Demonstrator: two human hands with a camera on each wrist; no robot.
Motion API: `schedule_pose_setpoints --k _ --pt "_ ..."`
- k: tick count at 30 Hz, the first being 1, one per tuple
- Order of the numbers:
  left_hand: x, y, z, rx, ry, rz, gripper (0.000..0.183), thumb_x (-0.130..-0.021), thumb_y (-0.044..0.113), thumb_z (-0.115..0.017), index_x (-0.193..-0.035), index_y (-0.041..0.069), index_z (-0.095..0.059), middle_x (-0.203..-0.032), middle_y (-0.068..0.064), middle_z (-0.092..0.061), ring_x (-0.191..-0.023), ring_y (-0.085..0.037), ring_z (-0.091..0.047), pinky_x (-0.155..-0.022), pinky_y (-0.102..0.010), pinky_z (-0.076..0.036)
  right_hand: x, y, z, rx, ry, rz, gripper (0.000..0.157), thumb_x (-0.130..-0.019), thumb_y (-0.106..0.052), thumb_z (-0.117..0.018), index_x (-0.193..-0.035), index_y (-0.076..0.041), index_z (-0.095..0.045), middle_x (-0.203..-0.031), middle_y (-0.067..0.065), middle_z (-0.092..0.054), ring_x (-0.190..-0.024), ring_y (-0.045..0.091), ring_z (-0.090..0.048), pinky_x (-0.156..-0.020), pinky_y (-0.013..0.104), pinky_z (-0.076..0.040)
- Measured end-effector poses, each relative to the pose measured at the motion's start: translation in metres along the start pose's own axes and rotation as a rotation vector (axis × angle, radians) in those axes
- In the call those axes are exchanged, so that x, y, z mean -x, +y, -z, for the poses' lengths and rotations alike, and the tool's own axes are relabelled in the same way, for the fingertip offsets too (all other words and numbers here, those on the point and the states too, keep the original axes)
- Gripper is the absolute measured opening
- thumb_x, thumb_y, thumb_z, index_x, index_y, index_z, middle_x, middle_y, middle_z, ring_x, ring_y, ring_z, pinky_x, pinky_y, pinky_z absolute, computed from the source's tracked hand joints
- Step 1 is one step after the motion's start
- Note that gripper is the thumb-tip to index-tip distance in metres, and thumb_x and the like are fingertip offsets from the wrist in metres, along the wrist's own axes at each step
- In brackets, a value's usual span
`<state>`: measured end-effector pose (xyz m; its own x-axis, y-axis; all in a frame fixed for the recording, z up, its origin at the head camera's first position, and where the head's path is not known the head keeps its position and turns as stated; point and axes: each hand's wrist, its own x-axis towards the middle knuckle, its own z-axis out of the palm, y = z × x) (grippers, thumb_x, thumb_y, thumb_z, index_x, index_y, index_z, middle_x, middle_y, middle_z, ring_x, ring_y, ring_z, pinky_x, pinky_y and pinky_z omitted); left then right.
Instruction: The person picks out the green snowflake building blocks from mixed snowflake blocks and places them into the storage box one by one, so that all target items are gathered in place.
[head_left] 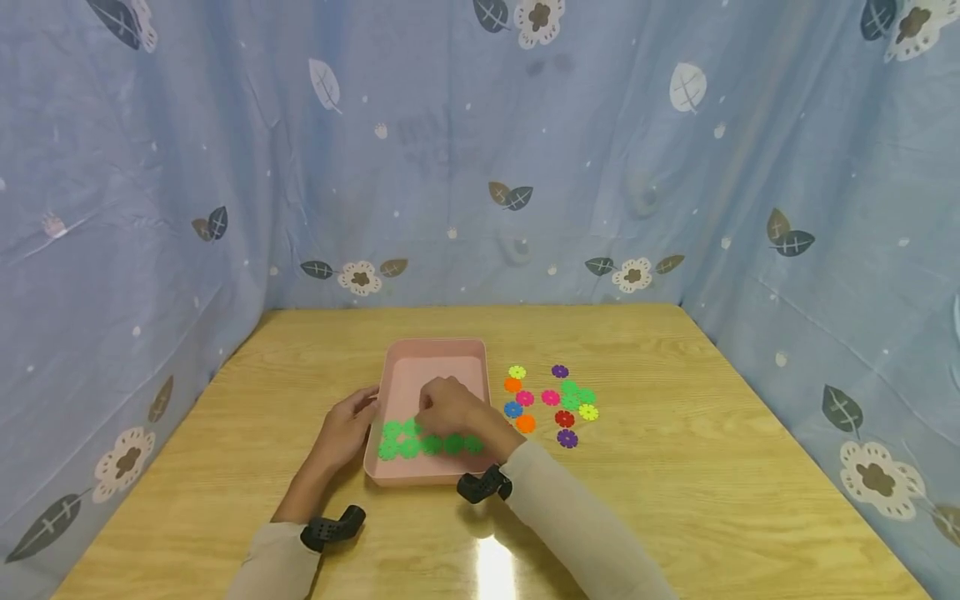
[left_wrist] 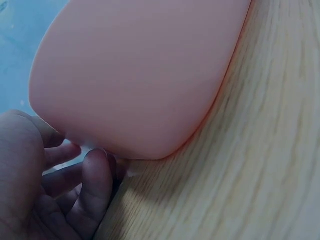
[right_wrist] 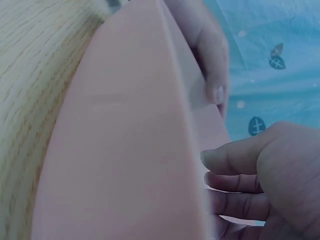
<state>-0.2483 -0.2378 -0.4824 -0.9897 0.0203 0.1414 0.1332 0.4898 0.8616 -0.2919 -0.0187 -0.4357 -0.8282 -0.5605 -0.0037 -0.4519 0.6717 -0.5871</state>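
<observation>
A pink tray (head_left: 405, 367) on the table holds several green flower-shaped discs (head_left: 409, 448) in rows near its front. My left hand (head_left: 347, 429) is at the tray's left side; in the right wrist view one of its fingers (right_wrist: 215, 75) hooks over the rim. The left thumb (left_wrist: 96, 172) shows by the tray wall in the left wrist view. My right hand (head_left: 450, 407) reaches into the tray, just above the green discs and covering some. In the right wrist view its thumb and fingers are slightly apart, with nothing visible between them; some fingertips are hidden behind the wall.
Right of the tray lie loose discs, among them yellow (head_left: 517, 372), orange (head_left: 526, 423), blue (head_left: 513, 409), red (head_left: 565, 418) and purple (head_left: 567, 438). A green cluster (head_left: 572, 401) lies among them. A patterned blue curtain (head_left: 450, 167) hangs behind the wooden table (head_left: 675, 483).
</observation>
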Motion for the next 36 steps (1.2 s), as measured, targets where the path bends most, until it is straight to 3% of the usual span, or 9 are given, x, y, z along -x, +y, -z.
schedule_pose_setpoints --k 8,12,17,20,36 --pt "0.000 0.000 0.000 -0.004 0.012 -0.018 0.047 -0.110 0.026 -0.043 -0.151 0.006 -0.046 -0.141 -0.023 -0.058 -0.131 -0.041 -0.055 -0.108 -0.056 -0.044 0.007 0.007 0.011 -0.048 0.043 0.049 0.021 -0.097 -0.019 -0.067 -0.077 -0.014 -0.063 -0.073 0.000 -0.059 -0.056 0.014 -0.053 -0.053 0.026 -0.045" --pt "0.000 0.000 0.000 0.002 0.008 -0.018 0.046 -0.110 0.025 -0.043 -0.152 0.006 -0.045 -0.141 -0.023 -0.058 -0.131 -0.041 -0.055 -0.108 -0.056 -0.045 0.010 0.005 0.020 -0.013 0.057 0.059 0.020 -0.097 -0.020 -0.067 -0.078 -0.015 -0.062 -0.074 -0.002 -0.058 -0.062 0.013 -0.051 -0.057 0.025 -0.044" --pt "0.000 0.000 0.000 -0.002 0.007 -0.012 0.046 -0.110 0.025 -0.043 -0.152 0.005 -0.045 -0.142 -0.023 -0.057 -0.131 -0.041 -0.054 -0.108 -0.055 -0.045 0.012 0.005 0.034 0.035 0.119 0.131 0.018 -0.096 -0.016 -0.070 -0.079 -0.013 -0.062 -0.071 -0.003 -0.056 -0.062 0.011 -0.049 -0.059 0.023 -0.042" --pt "0.001 0.000 -0.001 0.000 0.006 -0.014 0.046 -0.110 0.025 -0.043 -0.152 0.005 -0.045 -0.142 -0.023 -0.057 -0.131 -0.042 -0.055 -0.107 -0.055 -0.045 0.014 0.010 0.041 0.006 0.156 0.147 0.017 -0.095 -0.014 -0.070 -0.081 -0.011 -0.062 -0.072 -0.002 -0.055 -0.060 0.010 -0.047 -0.058 0.023 -0.040" --pt "0.002 -0.001 -0.001 0.028 0.012 -0.015 0.045 -0.110 0.025 -0.044 -0.151 0.007 -0.047 -0.141 -0.023 -0.057 -0.130 -0.040 -0.056 -0.107 -0.054 -0.046 0.036 0.050 0.061 -0.178 0.339 0.049 0.017 -0.096 -0.014 -0.068 -0.080 -0.011 -0.062 -0.071 0.003 -0.053 -0.063 0.017 -0.046 -0.061 0.030 -0.042"
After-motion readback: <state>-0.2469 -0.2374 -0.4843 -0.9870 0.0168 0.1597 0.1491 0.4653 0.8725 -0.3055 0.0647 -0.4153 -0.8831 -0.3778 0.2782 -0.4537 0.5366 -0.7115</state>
